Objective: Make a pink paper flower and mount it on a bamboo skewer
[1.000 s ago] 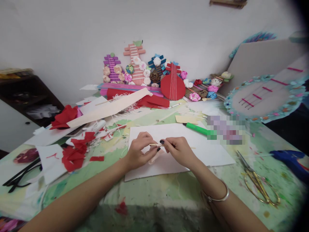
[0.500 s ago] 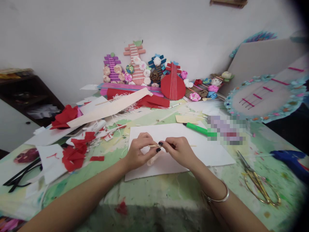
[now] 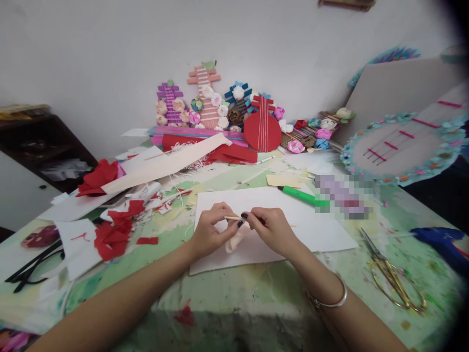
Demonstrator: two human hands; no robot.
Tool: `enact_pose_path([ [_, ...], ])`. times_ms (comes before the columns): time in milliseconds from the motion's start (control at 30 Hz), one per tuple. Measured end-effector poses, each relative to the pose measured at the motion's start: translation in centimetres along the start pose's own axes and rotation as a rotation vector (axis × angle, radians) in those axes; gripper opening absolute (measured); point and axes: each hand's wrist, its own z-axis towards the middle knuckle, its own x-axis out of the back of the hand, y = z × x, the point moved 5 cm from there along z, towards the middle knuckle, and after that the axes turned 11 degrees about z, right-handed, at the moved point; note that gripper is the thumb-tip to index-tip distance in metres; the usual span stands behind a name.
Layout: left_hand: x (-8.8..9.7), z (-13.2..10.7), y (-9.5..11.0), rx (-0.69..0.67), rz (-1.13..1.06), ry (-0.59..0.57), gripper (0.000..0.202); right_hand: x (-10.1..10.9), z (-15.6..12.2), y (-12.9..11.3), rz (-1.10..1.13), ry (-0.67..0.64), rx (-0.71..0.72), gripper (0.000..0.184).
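Observation:
Over the white sheet, both hands meet at a thin wooden stick. My left hand is closed, its thumb and fingers pinching around the stick near its left end. My right hand pinches the stick farther along, and the other end pokes out past its knuckles. A pale peach strip of paper hangs curled below the fingertips; where it meets the stick is hidden by the fingers.
Gold-handled scissors and a blue glue gun lie at right. A green cutter rests on the sheet's far edge. Red paper scraps are at left. Flower-decorated craft instruments, including a red one, stand along the wall.
The stick's left end has risen slightly and shows more clearly between the left fingers. More of the peach paper hangs in view below. Both hands stay in nearly the same place.

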Motion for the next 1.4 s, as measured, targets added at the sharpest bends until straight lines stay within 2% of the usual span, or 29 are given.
enact_pose_path([
  [533,-0.18,0.02,-0.58,0.072,-0.049,-0.057,0.012,0.12,-0.09,-0.17,0.039,-0.029,0.009,0.04],
  [867,-0.2,0.07,-0.7,0.094,-0.08,-0.058,0.013,0.39,-0.12,-0.02,0.096,0.036,-0.008,0.038],
  [1167,-0.15,0.08,-0.58,0.05,-0.113,-0.038,0.011,0.61,-0.13,0.4,0.201,0.056,-0.049,0.03],
  [1400,0.04,0.07,-0.19,0.021,-0.158,-0.051,0.019,0.89,-0.08,-0.01,0.238,0.074,0.028,0.025],
])
